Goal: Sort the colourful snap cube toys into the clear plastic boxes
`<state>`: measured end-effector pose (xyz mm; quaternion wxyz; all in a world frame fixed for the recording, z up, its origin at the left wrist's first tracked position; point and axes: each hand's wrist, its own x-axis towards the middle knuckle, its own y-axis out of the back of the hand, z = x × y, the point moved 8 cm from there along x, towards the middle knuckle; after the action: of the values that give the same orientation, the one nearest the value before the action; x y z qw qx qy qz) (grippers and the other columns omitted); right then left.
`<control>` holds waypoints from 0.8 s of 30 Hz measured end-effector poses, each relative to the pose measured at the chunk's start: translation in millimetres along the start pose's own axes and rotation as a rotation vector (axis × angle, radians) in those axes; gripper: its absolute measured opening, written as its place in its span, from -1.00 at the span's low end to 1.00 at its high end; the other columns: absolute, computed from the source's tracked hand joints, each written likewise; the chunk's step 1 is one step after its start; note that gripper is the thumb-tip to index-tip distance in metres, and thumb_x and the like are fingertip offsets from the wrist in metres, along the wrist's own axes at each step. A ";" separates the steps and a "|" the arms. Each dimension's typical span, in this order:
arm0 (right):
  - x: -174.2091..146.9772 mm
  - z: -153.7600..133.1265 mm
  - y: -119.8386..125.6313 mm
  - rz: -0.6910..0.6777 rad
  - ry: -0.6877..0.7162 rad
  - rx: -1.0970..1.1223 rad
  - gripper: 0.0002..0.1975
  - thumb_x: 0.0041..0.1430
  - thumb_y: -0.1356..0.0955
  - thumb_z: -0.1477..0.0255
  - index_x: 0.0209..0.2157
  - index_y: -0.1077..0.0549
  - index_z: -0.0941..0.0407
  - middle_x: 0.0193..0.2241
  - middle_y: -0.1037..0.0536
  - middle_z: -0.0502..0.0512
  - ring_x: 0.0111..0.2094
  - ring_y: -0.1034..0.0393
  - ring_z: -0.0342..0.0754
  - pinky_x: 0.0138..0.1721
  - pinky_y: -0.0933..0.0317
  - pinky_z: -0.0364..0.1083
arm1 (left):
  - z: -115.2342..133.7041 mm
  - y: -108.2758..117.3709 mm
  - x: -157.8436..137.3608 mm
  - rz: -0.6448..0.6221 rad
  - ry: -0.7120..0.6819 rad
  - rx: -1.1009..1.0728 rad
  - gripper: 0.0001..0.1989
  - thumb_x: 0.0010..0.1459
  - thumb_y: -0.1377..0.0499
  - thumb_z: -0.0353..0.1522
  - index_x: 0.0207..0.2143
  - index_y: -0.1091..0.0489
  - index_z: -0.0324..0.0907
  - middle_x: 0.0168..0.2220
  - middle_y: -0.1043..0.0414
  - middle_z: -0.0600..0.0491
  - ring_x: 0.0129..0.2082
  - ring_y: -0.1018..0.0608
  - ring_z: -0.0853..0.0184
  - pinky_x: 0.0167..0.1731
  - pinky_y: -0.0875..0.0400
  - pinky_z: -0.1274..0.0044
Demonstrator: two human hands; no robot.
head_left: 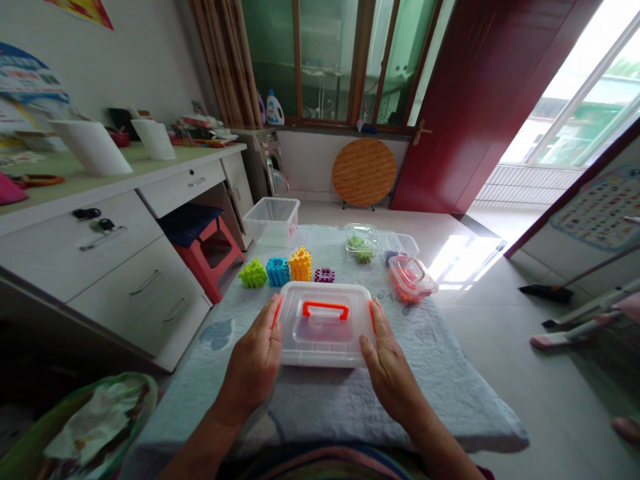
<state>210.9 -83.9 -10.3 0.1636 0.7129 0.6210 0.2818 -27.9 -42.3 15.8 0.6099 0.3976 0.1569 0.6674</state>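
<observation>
A translucent plastic storage box with a lid and an orange handle sits in front of me on the cloth-covered table. My left hand presses against its left side, by an orange side latch. Against the opposite side lies my right hand, thumb on the lid's edge. The box is held between both hands; its contents are too blurred to name. Just behind it stand interlocking plastic pieces built into shapes: green, blue, orange and a low purple one.
At the back left of the table is an open clear bin. To the right are clear containers with green pieces, purple pieces and red-orange pieces. A red stool stands left, a waste basket lower left.
</observation>
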 end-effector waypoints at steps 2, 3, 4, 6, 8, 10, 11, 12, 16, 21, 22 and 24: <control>0.5 -1.1 0.5 -0.009 0.013 -0.022 -0.34 0.34 -0.14 0.25 0.39 0.10 0.12 0.39 0.06 0.15 0.39 0.20 0.03 0.37 0.17 0.13 | 0.5 -0.2 0.5 -0.004 -0.024 0.039 -0.43 0.32 0.17 -0.24 0.23 -0.22 -0.39 0.22 -0.31 -0.20 0.23 -0.36 0.18 0.23 -0.24 0.33; 0.8 -1.6 0.7 -0.012 0.018 -0.035 -0.34 0.34 -0.14 0.25 0.39 0.10 0.12 0.40 0.07 0.15 0.39 0.21 0.04 0.36 0.16 0.13 | 0.9 -0.2 0.9 -0.006 -0.035 0.058 -0.43 0.32 0.17 -0.24 0.23 -0.22 -0.40 0.22 -0.30 -0.20 0.22 -0.37 0.18 0.23 -0.25 0.34; 1.2 -2.1 0.7 -0.017 0.023 -0.049 -0.34 0.34 -0.14 0.25 0.39 0.10 0.12 0.40 0.07 0.15 0.39 0.21 0.04 0.36 0.15 0.13 | 1.6 -0.3 1.4 -0.009 -0.045 0.075 -0.43 0.32 0.18 -0.25 0.23 -0.21 -0.40 0.22 -0.30 -0.20 0.22 -0.37 0.19 0.23 -0.25 0.34; 1.8 -2.9 0.1 -0.029 0.030 -0.079 -0.35 0.35 -0.14 0.24 0.39 0.10 0.12 0.40 0.07 0.16 0.39 0.23 0.04 0.36 0.16 0.14 | 3.7 -0.6 2.4 -0.022 -0.061 0.099 -0.44 0.31 0.17 -0.27 0.24 -0.20 -0.38 0.23 -0.29 -0.19 0.22 -0.37 0.19 0.22 -0.27 0.35; 2.0 -3.1 -0.3 -0.039 0.037 -0.102 -0.35 0.35 -0.13 0.22 0.38 0.10 0.14 0.39 0.07 0.19 0.39 0.23 0.04 0.36 0.16 0.14 | 5.9 -0.7 2.6 -0.037 -0.066 0.104 -0.45 0.31 0.17 -0.28 0.25 -0.18 -0.35 0.24 -0.28 -0.17 0.22 -0.38 0.19 0.21 -0.28 0.34; 2.2 -2.6 1.1 -0.048 0.044 -0.126 -0.34 0.35 -0.13 0.21 0.38 0.10 0.15 0.39 0.06 0.21 0.39 0.22 0.05 0.36 0.15 0.15 | 6.1 0.1 1.5 -0.050 -0.052 0.079 -0.46 0.31 0.15 -0.28 0.27 -0.15 -0.29 0.26 -0.25 -0.15 0.23 -0.36 0.18 0.21 -0.28 0.32; 2.7 -2.4 2.9 -0.053 0.050 -0.144 -0.34 0.35 -0.14 0.20 0.38 0.07 0.17 0.39 0.04 0.23 0.39 0.21 0.06 0.36 0.14 0.16 | 4.2 1.0 0.7 -0.054 -0.033 0.052 -0.46 0.31 0.14 -0.26 0.29 -0.12 -0.26 0.27 -0.24 -0.14 0.23 -0.35 0.16 0.20 -0.28 0.30; 3.9 -2.7 5.5 -0.059 0.057 -0.168 -0.34 0.34 -0.15 0.19 0.36 0.03 0.17 0.38 0.01 0.25 0.39 0.18 0.08 0.35 0.13 0.17 | 0.6 1.6 0.0 -0.062 -0.006 0.012 -0.44 0.31 0.11 -0.23 0.31 -0.08 -0.23 0.28 -0.23 -0.14 0.24 -0.35 0.15 0.20 -0.28 0.28; 18.5 -17.8 29.8 0.013 0.117 -0.257 -0.36 0.26 -0.25 0.17 0.29 -0.15 0.17 0.30 -0.18 0.30 0.32 0.00 0.18 0.30 0.06 0.25 | -31.3 5.6 4.3 -0.040 0.168 -0.328 -0.35 0.30 0.04 -0.09 0.34 0.05 -0.16 0.23 -0.29 -0.20 0.12 -0.47 0.13 0.07 -0.39 0.28; 53.0 -73.2 33.0 -0.062 0.318 -0.293 -0.55 0.23 -0.30 0.34 0.16 -0.34 0.05 0.05 -0.45 0.20 0.10 -0.29 0.13 0.13 -0.19 0.16 | -78.5 3.1 29.1 0.128 0.356 -0.686 -0.37 0.20 0.00 0.04 0.08 -0.27 -0.26 -0.08 -0.51 -0.16 -0.25 -0.60 0.24 -0.21 -0.47 0.40; 59.4 -82.3 24.4 -0.145 0.350 -0.317 -0.61 0.22 -0.30 0.38 0.08 -0.41 0.06 -0.02 -0.49 0.20 0.03 -0.34 0.11 0.07 -0.23 0.12 | -82.6 -3.3 33.7 0.108 0.381 -0.712 -0.41 0.17 -0.04 0.02 0.01 -0.32 -0.27 -0.16 -0.54 -0.12 -0.33 -0.59 0.27 -0.30 -0.46 0.45; 69.7 -92.8 4.8 -0.319 0.383 -0.366 -0.76 0.19 -0.30 0.48 -0.13 -0.53 0.10 -0.21 -0.55 0.17 -0.16 -0.40 0.03 -0.08 -0.28 0.01 | -84.3 -18.6 39.6 0.037 0.406 -0.737 -0.52 0.11 -0.12 -0.06 -0.11 -0.38 -0.27 -0.32 -0.54 -0.02 -0.45 -0.53 0.34 -0.43 -0.40 0.53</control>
<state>163.4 -27.5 79.3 0.2115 0.4988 0.6836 0.4889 -73.6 21.9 -37.1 0.6559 0.0161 0.0172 0.7544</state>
